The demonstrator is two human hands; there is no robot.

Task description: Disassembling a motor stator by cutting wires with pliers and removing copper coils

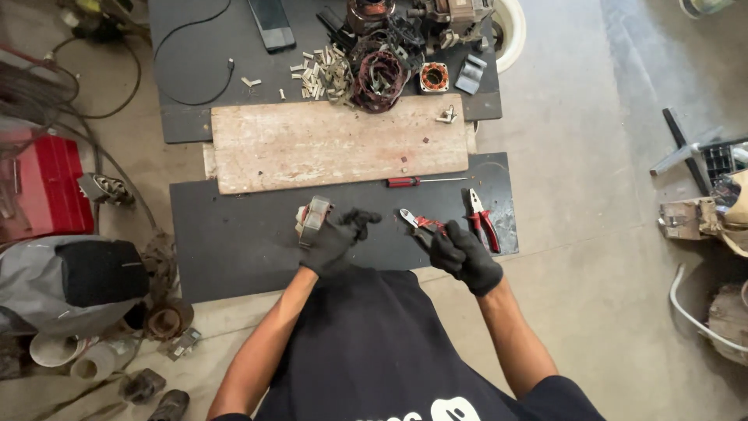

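On the dark bench mat (234, 249) I see my left hand (333, 240) clamping a small motor stator (313, 219) and my right hand (461, 254) gripping red-handled cutters (421, 224); a slip could nick windings.

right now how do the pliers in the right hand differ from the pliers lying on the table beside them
The held cutters sit in the gloved right hand, handles covered, with their short jaws pointing up and left. The loose pliers lie untouched on the dark table, both red handles showing, with the jaws pointing away toward the wooden board. The loose pair looks longer. Both have red grips and metal jaws.
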